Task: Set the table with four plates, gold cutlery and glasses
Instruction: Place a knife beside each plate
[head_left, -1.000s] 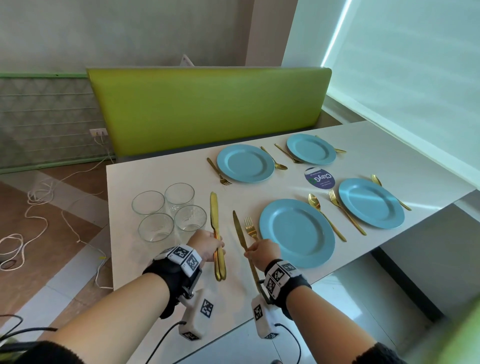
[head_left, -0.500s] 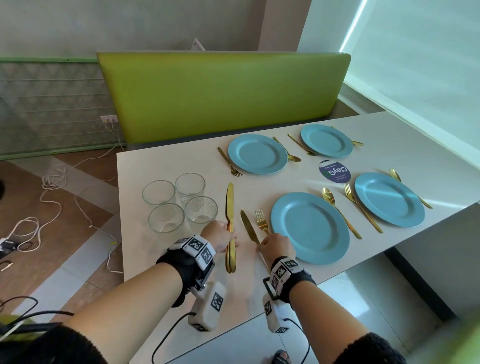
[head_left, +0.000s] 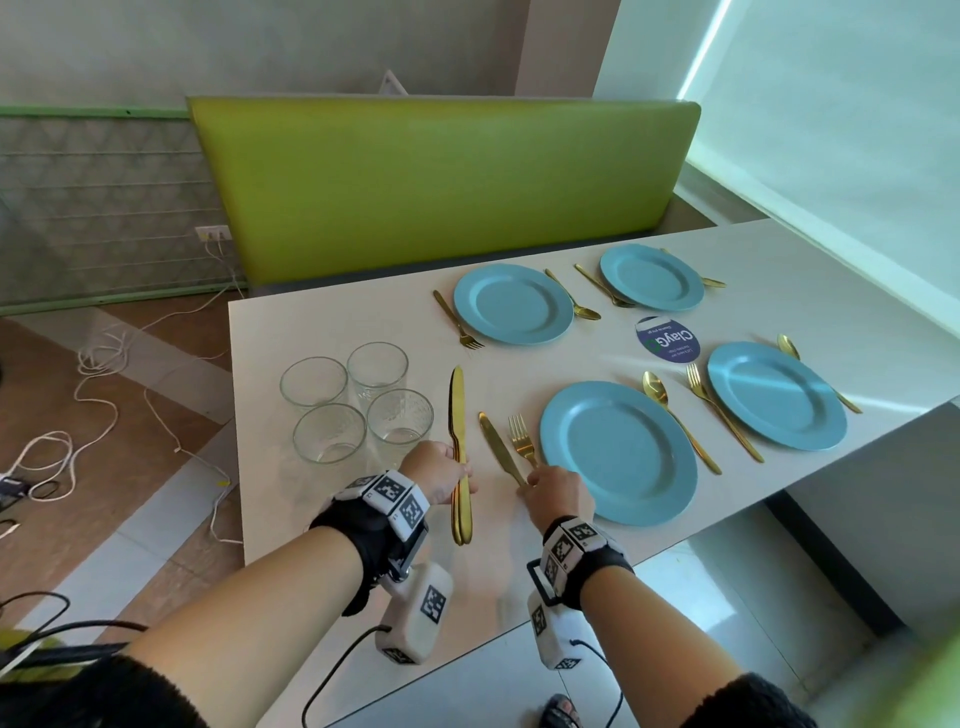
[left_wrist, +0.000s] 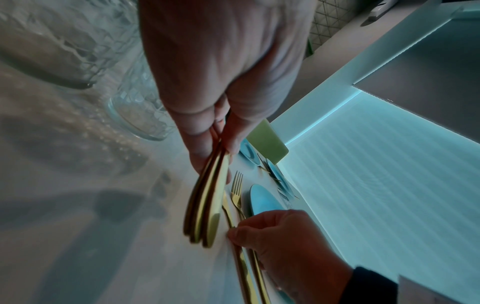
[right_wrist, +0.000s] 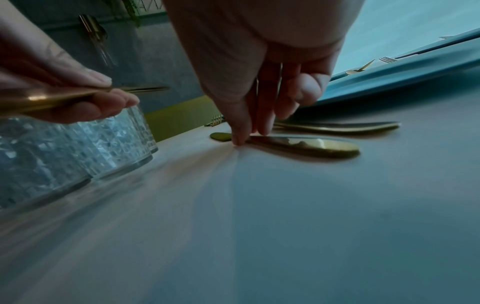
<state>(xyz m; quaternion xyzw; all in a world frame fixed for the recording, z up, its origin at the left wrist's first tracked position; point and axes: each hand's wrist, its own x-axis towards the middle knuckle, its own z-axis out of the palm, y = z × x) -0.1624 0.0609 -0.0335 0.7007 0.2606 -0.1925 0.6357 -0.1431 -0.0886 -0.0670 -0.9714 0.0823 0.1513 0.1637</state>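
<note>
Several blue plates lie on the white table (head_left: 322, 322), each with a gold fork and spoon beside it. My left hand (head_left: 462, 470) grips a stack of gold knives (head_left: 458, 415) by their handles (left_wrist: 205, 205), just right of several glasses (head_left: 330, 434). My right hand (head_left: 530, 480) pinches the handle of a single gold knife (head_left: 496, 449), which lies flat on the table. In the right wrist view its fingertips (right_wrist: 262, 129) come down on that knife (right_wrist: 303, 145). A fork (head_left: 521, 436) lies between this knife and the near plate (head_left: 618, 452).
A round purple sticker (head_left: 667, 338) sits among the plates. A green bench back (head_left: 441, 182) runs behind the table. White cables (head_left: 104, 364) trail over the floor on the left. The table's near edge is just below my wrists.
My head view has swung left and tilted. Both hands have stayed almost in place, the left still holding the knife stack, the right still on the single knife beside the fork.
</note>
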